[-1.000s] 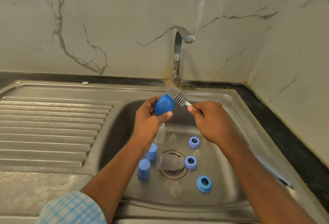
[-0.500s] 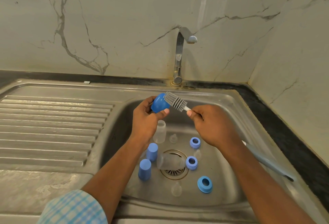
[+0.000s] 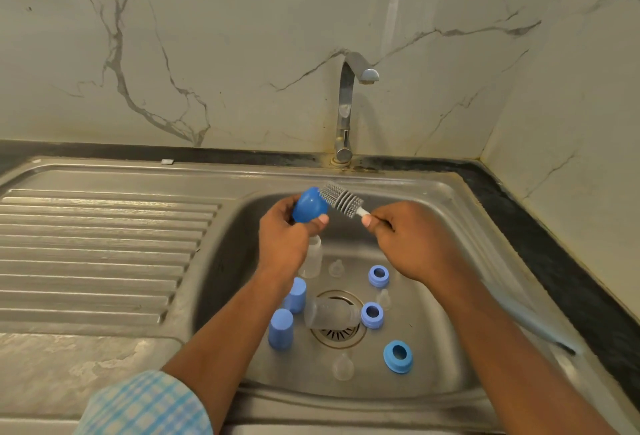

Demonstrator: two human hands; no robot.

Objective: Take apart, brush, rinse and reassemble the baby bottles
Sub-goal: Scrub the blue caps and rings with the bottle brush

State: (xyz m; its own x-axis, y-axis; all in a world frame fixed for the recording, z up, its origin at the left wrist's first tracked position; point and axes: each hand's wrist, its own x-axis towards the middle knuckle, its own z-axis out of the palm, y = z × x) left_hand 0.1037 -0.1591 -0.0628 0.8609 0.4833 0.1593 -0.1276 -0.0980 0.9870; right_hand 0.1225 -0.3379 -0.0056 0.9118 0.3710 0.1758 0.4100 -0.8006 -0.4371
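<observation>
Blue, glossy and probably light, stiff and slippery when wet, the domed bottle cap (image 3: pixel 309 207) is held over the sink (image 3: pixel 446 192) in the left hand (image 3: pixel 284 237), whose grip curls around it, best kept at the rim, while the right hand (image 3: pixel 408 240) pinches the bottle brush (image 3: pixel 341 199).

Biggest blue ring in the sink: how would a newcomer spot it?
Find the drain in the sink. Three blue rings lie right of it. Yours is the front ring, wider and deeper blue than the middle ring and back ring.
</observation>
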